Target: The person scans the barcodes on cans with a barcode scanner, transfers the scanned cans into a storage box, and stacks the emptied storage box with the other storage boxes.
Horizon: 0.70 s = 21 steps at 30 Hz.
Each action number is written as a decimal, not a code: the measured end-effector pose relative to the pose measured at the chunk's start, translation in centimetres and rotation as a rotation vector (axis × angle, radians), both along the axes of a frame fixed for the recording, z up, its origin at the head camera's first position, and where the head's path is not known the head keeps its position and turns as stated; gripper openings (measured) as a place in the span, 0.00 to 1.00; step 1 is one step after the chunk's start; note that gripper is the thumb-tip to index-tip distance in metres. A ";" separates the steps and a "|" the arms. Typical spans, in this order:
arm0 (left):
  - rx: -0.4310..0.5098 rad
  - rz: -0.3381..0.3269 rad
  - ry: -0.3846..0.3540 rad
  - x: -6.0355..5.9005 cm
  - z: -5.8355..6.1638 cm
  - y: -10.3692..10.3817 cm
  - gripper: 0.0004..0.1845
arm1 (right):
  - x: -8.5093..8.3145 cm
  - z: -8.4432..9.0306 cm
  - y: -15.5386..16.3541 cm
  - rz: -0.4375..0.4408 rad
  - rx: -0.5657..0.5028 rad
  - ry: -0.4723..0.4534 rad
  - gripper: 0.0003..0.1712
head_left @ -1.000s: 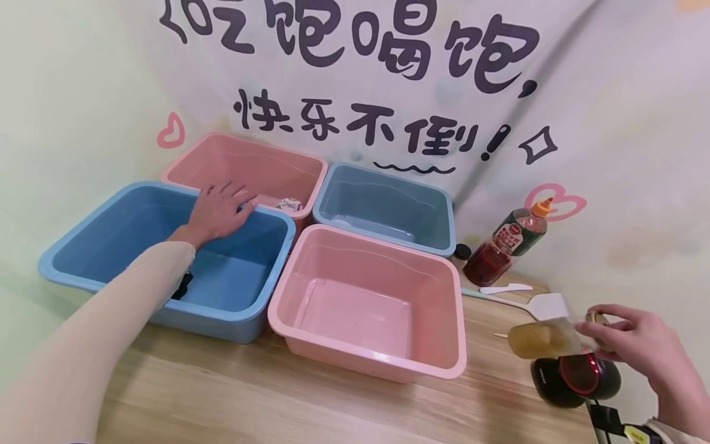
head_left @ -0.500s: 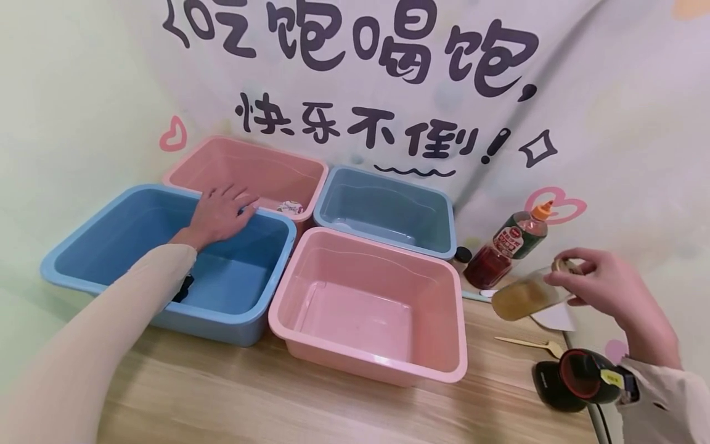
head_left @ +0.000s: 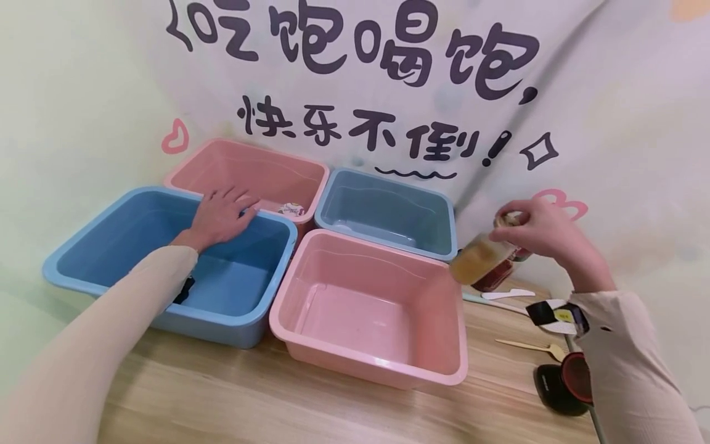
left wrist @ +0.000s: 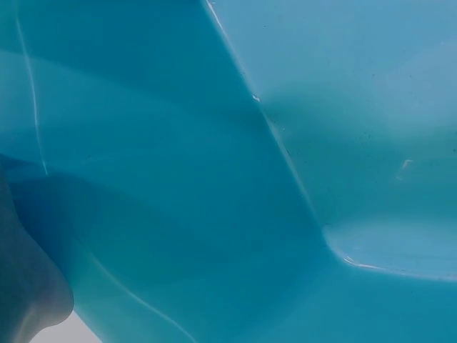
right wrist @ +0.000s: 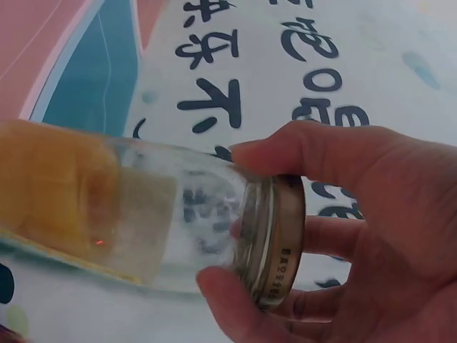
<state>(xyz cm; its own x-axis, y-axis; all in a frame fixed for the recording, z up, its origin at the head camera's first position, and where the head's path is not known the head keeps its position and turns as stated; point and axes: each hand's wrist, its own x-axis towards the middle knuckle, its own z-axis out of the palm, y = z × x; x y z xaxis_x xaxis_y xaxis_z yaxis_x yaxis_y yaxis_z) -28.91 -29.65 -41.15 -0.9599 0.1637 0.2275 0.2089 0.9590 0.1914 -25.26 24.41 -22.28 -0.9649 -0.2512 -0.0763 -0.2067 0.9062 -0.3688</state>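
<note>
My right hand (head_left: 546, 231) grips a glass jar (head_left: 477, 262) at its lid and neck, raised near the back right corner of the front pink basin. The jar leans on its side, base toward the left, and has amber contents. In the right wrist view the thumb and fingers stand around the gold lid (right wrist: 287, 243). My left hand (head_left: 219, 216) rests on the far rim of the front blue basin (head_left: 285, 237) with its fingers extended. The left wrist view looks into the blue plastic interior (left wrist: 164, 179), with part of the hand (left wrist: 32, 279) at its left edge.
The front pink basin (head_left: 366, 361) stands mid-table; a pink basin (head_left: 249, 148) and a blue basin (head_left: 388, 179) stand behind. A sauce bottle (head_left: 499, 277) is partly hidden by the jar. A white knife (head_left: 507, 294), a gold-coloured utensil (head_left: 532, 345) and a black device (head_left: 554, 394) lie right.
My right hand has lifted the jar and carried it left and away from me, from above the black device to the pink basin's back right corner. The left hand stays on the rim.
</note>
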 end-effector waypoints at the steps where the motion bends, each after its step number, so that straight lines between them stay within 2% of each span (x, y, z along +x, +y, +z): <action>1: 0.000 0.000 0.001 0.0 0.0 0.0 0.27 | -0.4 0.1 -0.6 0.003 0.005 -0.002 0.24; 11: -0.001 0.004 -0.004 0.0 0.5 -0.1 0.26 | -3.9 0.4 -6.9 0.044 -0.020 -0.065 0.22; 21: -0.002 -0.002 -0.010 0.0 0.1 0.0 0.27 | -6.2 0.3 -12.3 0.083 0.007 -0.060 0.20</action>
<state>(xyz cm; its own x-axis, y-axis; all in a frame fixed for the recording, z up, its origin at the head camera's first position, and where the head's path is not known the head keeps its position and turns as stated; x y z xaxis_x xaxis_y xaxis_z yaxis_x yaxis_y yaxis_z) -28.94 -29.69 -41.09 -0.9619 0.1658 0.2172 0.2086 0.9590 0.1916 -31.44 12.16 -21.96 -0.9344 -0.3293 -0.1357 -0.2588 0.8896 -0.3762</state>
